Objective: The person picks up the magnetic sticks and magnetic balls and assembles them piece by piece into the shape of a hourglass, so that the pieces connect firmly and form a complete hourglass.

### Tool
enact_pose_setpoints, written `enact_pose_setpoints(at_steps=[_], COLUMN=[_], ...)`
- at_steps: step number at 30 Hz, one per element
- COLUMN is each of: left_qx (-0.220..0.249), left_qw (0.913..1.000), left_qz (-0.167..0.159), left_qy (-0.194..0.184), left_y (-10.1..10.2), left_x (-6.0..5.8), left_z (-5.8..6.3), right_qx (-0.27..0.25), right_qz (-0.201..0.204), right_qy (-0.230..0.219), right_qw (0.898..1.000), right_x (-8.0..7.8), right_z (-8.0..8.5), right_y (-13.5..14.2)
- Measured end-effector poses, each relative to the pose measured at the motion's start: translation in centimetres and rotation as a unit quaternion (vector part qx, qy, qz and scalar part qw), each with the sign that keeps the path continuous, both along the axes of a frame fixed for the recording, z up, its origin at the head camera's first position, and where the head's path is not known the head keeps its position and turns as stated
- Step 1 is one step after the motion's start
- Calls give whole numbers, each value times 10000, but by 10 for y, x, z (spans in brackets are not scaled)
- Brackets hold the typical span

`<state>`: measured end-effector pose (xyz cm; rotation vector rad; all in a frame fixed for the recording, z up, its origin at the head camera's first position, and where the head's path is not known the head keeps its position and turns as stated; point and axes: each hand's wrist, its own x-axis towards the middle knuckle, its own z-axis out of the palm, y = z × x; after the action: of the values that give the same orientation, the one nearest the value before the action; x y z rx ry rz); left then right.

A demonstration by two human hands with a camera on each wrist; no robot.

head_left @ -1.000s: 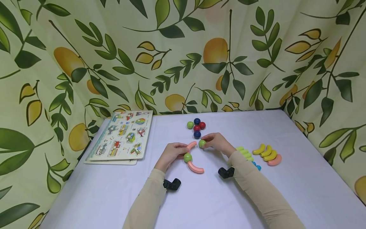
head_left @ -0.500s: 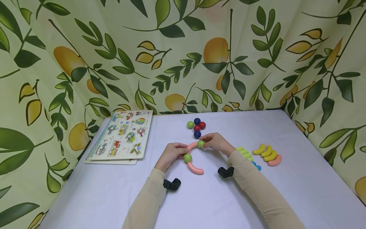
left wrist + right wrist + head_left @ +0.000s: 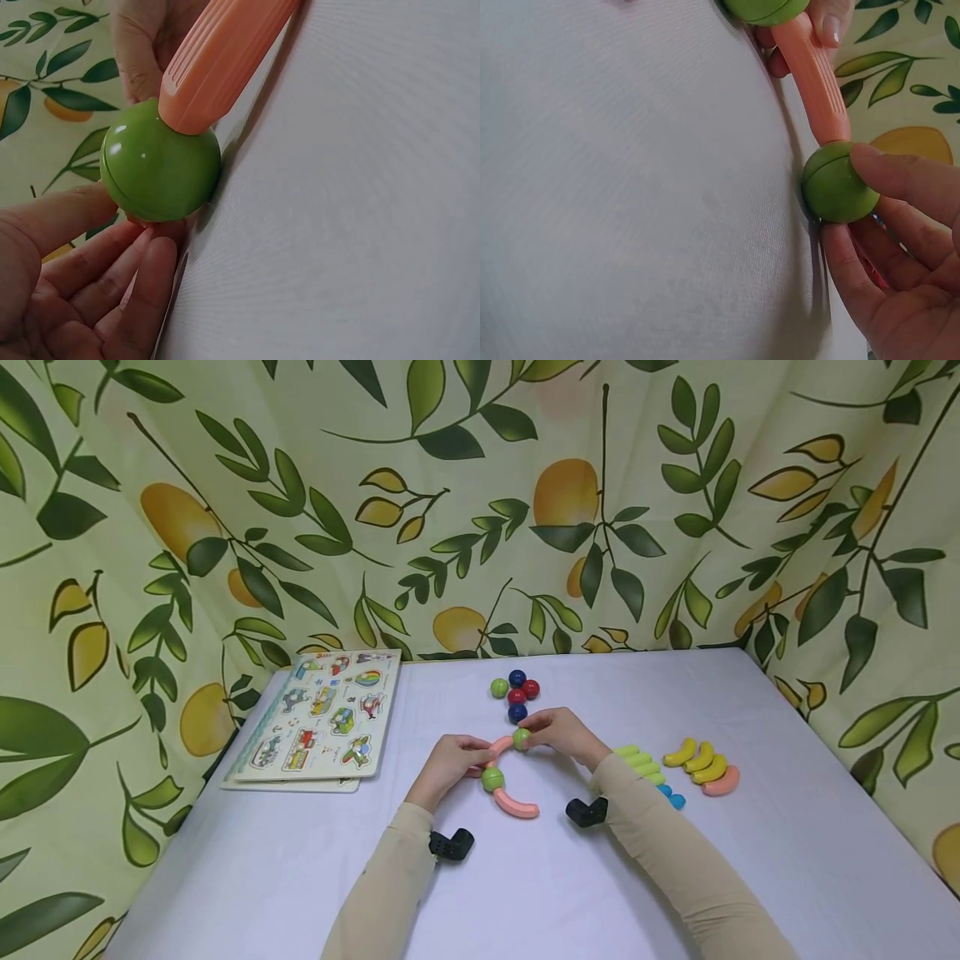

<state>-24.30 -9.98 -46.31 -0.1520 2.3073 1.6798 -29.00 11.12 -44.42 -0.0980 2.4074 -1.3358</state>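
Note:
Pink curved sticks and green balls form a C-shaped chain on the white cloth. My left hand pinches the upper pink stick close to the lower green ball. From that ball the lower pink stick curves away to the right, its far end free. My right hand holds the upper green ball between thumb and fingers, against the far end of the upper stick. In the left wrist view the lower ball hides the part my left fingertips grip.
Red, blue and green balls cluster just beyond my hands. Light green sticks, blue pieces, yellow curved pieces and another pink piece lie right of my right forearm. Picture puzzle boards lie stacked at the left.
My right hand has brought the upper green ball leftward, from apart to meeting the upper pink stick's end. The lower pink stick has shifted slightly; my left hand keeps its place.

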Motion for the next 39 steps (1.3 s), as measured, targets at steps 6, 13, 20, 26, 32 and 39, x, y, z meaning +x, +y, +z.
enact_pose_setpoints(at_steps=[6, 13, 20, 26, 32, 39], left_qx=[-98, 70, 335, 511, 498, 288], left_qw=[9999, 9998, 9991, 9985, 9987, 9994], left_qz=[-98, -70, -120, -164, -87, 62], left_qy=[-35, -192, -235, -119, 38, 161], left_y=[-2, -4, -4, -6, -4, -3], left_x=[2, 1, 1, 1, 0, -2], left_z=[1, 1, 2, 2, -1, -3], right_qx=[43, 3, 1, -115, -51, 93], right_qz=[7, 106, 190, 407, 541, -185], right_qy=[15, 71, 120, 213, 240, 221], right_qw=[10000, 9999, 9997, 9989, 9982, 9995], right_x=[0, 0, -4, -4, -3, 3], right_z=[0, -1, -1, -1, 1, 22], right_y=[-1, -1, 1, -2, -2, 48])
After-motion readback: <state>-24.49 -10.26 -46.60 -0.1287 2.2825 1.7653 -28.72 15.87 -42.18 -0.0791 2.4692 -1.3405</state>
